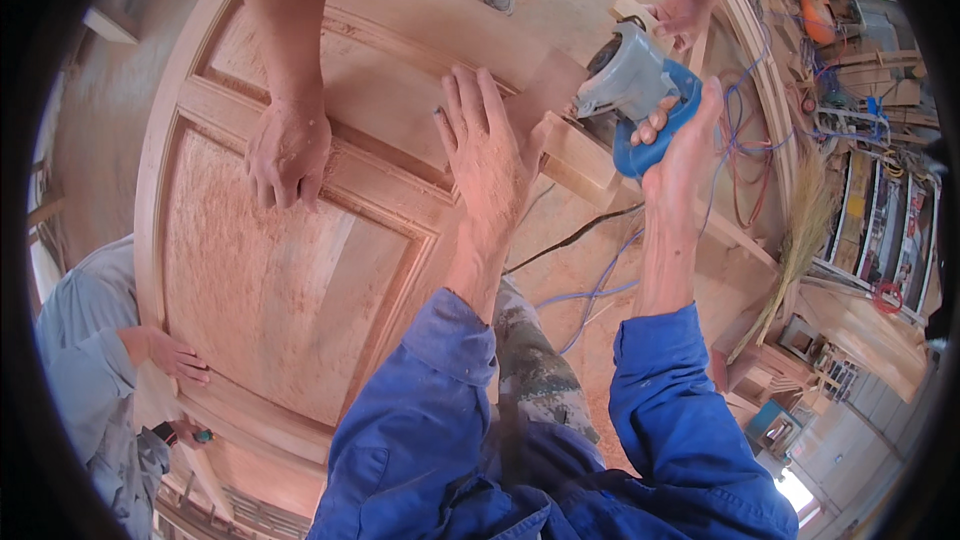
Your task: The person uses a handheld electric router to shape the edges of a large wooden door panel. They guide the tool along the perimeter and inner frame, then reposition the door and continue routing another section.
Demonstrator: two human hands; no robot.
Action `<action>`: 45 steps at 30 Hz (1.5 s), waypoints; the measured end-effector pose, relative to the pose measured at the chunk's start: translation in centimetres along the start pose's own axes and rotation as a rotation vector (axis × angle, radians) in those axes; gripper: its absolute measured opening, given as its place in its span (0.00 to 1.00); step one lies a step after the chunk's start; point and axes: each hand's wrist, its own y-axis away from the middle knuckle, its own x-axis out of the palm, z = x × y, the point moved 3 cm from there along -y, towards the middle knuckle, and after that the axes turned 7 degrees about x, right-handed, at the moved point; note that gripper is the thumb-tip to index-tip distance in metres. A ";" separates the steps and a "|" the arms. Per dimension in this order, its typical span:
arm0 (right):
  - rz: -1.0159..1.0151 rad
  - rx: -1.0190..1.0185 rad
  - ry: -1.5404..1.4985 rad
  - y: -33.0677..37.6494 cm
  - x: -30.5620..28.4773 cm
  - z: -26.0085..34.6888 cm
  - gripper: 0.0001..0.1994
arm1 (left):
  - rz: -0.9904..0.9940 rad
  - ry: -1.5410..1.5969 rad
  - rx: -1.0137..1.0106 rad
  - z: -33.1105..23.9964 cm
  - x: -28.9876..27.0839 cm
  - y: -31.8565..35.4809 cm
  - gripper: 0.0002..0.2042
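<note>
Right hand (684, 143) clamped on blue-and-grey handheld power tool (632, 70), right of tan panelled wooden door (250, 270); left hand (490, 155), fingers spread, nearer door.

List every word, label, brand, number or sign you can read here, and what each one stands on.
There are none that can be read.
Grey-and-blue power tool in the right hand: no legible marking.
Panelled wooden piece: no lettering visible.
Blue sleeves: no lettering visible.
Clutter along the right side: too small and blurred to tell whether anything is printed there.
</note>
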 end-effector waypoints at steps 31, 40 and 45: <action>0.116 0.095 -0.143 -5.5 -15.0 7.9 0.18 | 0.395 -0.477 0.107 -0.6 -5.6 13.5 0.41; 0.039 0.259 -0.127 -0.2 -22.9 6.5 0.20 | 0.409 -0.597 0.135 -1.2 -4.9 13.3 0.37; -0.004 0.321 -0.166 1.9 -27.6 4.5 0.22 | 0.336 -0.538 0.154 -0.4 -5.6 13.8 0.36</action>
